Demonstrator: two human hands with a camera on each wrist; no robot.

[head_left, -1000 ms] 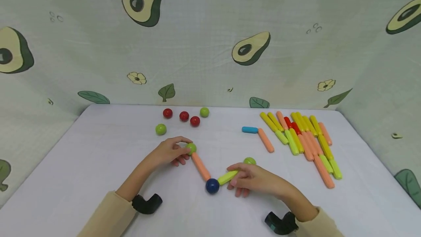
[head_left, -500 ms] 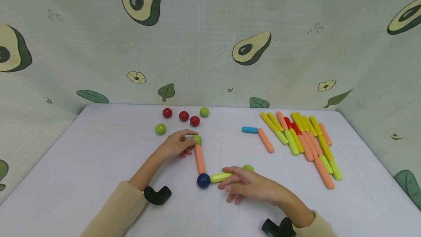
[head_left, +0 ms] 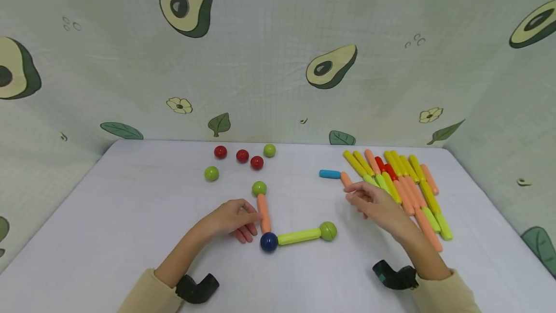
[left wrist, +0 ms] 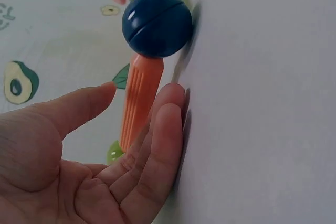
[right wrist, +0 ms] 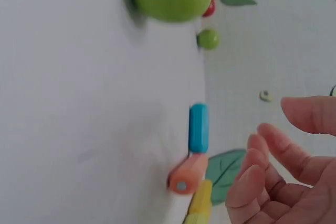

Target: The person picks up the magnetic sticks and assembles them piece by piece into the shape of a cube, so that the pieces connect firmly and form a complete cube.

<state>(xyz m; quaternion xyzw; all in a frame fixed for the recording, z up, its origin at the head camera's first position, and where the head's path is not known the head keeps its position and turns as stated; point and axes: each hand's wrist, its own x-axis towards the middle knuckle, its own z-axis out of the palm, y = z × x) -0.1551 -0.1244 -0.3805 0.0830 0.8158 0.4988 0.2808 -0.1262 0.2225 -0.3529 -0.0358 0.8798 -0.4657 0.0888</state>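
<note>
An L shape lies on the table: a dark blue ball (head_left: 269,242) at the corner, an orange stick (head_left: 263,212) running back to a green ball (head_left: 259,188), and a yellow-green stick (head_left: 299,236) running right to another green ball (head_left: 328,231). My left hand (head_left: 234,219) is beside the orange stick, fingers relaxed; in the left wrist view the thumb and fingers (left wrist: 167,129) stand apart near the stick (left wrist: 140,93). My right hand (head_left: 378,204) hovers by a loose orange stick (head_left: 345,179), partly hidden, its fingers loosely bent and holding nothing.
A blue stick (head_left: 329,174) touches the loose orange one. Several yellow, red, orange and green sticks (head_left: 430,199) are bunched at the right. Red balls (head_left: 242,156) and two green balls (head_left: 211,173) sit toward the back.
The L shape moved left and turned, then stayed. My left hand let go of the green ball and came back toward me. My right hand left the yellow-green stick and moved right and away.
</note>
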